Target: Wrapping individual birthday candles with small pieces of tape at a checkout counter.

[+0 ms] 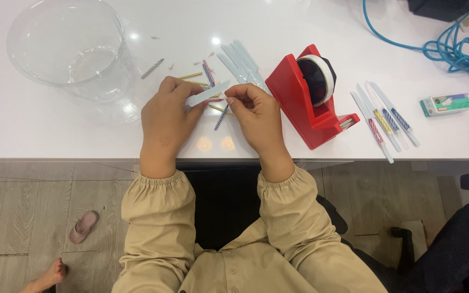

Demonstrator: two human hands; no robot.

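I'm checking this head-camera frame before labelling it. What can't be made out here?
- Loose striped candles: partly hidden under the left hand and right hand, so no count.
- Pale blue plastic strip: its ends are covered by the fingers of both hands.
- Clear plastic tub: top rim cut off by the frame edge.
- Small green box: contents hidden, box shut.

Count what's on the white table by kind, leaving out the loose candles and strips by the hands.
Clear plastic tub: 1
Red tape dispenser: 1
Strips with a candle taped on: 3
Small green box: 1
Blue cable: 1
Total: 7
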